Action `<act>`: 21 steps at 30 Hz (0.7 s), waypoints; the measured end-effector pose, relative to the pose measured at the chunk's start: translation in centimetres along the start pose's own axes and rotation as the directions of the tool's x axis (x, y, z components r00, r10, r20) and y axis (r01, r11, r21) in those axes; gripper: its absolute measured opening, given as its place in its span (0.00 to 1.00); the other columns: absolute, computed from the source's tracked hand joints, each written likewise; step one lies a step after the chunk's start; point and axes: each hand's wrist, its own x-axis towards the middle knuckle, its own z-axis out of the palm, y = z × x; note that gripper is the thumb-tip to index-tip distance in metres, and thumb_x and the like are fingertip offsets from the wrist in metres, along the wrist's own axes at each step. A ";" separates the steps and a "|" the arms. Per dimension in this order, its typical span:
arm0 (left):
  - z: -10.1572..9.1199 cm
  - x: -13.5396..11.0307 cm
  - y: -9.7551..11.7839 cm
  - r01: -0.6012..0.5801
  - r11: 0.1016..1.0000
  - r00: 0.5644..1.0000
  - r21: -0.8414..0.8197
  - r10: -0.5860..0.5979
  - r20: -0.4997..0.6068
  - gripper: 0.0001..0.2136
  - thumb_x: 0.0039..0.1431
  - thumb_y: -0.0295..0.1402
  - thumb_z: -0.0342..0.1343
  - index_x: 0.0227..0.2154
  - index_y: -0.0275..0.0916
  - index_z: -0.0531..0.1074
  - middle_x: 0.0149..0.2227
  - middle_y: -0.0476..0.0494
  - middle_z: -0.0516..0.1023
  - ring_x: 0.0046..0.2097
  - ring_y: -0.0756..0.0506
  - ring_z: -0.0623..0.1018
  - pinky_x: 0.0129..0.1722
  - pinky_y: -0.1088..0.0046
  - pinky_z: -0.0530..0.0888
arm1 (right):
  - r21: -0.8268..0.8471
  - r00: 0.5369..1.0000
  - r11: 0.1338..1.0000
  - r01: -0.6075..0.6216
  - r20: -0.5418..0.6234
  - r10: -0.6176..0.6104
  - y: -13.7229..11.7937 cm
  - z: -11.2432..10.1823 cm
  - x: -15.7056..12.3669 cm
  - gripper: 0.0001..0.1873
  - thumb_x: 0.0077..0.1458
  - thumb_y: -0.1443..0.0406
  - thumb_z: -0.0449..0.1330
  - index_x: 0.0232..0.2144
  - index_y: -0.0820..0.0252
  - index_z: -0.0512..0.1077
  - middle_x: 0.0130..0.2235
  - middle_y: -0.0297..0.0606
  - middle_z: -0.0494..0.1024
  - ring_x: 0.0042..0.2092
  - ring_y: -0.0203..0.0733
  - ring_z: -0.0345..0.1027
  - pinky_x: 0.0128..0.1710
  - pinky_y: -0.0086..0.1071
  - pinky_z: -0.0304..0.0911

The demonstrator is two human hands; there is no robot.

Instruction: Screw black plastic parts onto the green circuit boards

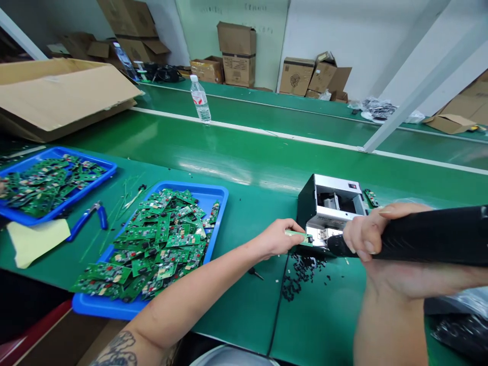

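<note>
My left hand (277, 238) pinches a small green circuit board (299, 234) and holds it against the front of a small silver and black machine (331, 208) on the green bench. My right hand (375, 234) is wrapped round a thick black power tool (427, 236), whose tip meets the board at the machine's front. Small black screws or bits (301, 274) lie scattered on the bench just below the machine.
A blue tray (219, 195) heaped with green circuit boards lies left of my arm. A second blue tray (104, 168) sits far left, with blue-handled pliers (89, 214) and yellow paper (36, 241) beside it. A water bottle (200, 99) and cardboard boxes (238, 53) stand behind.
</note>
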 end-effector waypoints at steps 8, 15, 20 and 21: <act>0.2 0.3 -0.3 -0.011 0.999 1.000 -0.043 0.011 -0.001 0.10 0.52 0.34 0.58 0.37 0.36 0.73 0.17 0.57 0.61 0.17 0.55 0.59 0.16 0.80 0.56 | 0.071 0.987 0.996 0.050 0.148 -0.060 1.2 1.6 1.6 0.46 0.36 0.28 0.46 0.34 0.57 0.78 0.16 0.35 0.72 0.13 0.39 0.60 0.14 0.34 0.56; 0.1 0.1 -0.2 -0.012 1.000 1.000 -0.018 0.012 -0.011 0.11 0.53 0.36 0.58 0.37 0.35 0.73 0.17 0.56 0.63 0.17 0.55 0.60 0.17 0.80 0.57 | 0.036 0.986 0.999 0.032 0.161 -0.038 1.4 1.9 1.2 0.44 0.40 0.29 0.46 0.30 0.58 0.77 0.16 0.36 0.72 0.14 0.38 0.60 0.15 0.33 0.57; 0.1 0.1 -0.2 -0.014 1.000 1.000 -0.014 0.014 0.004 0.11 0.53 0.35 0.58 0.37 0.36 0.73 0.16 0.57 0.62 0.17 0.55 0.60 0.17 0.80 0.57 | 0.003 0.982 1.000 0.031 0.184 -0.031 1.7 2.1 1.2 0.45 0.38 0.28 0.44 0.29 0.58 0.77 0.16 0.36 0.72 0.13 0.39 0.60 0.14 0.34 0.55; 0.1 0.1 -0.2 -0.021 1.000 1.000 -0.012 0.021 0.006 0.11 0.53 0.36 0.58 0.37 0.36 0.73 0.17 0.56 0.62 0.17 0.55 0.59 0.17 0.80 0.57 | 0.008 0.983 0.999 0.035 0.178 -0.036 1.7 2.2 1.1 0.45 0.39 0.28 0.44 0.29 0.58 0.77 0.16 0.36 0.72 0.13 0.39 0.60 0.14 0.34 0.55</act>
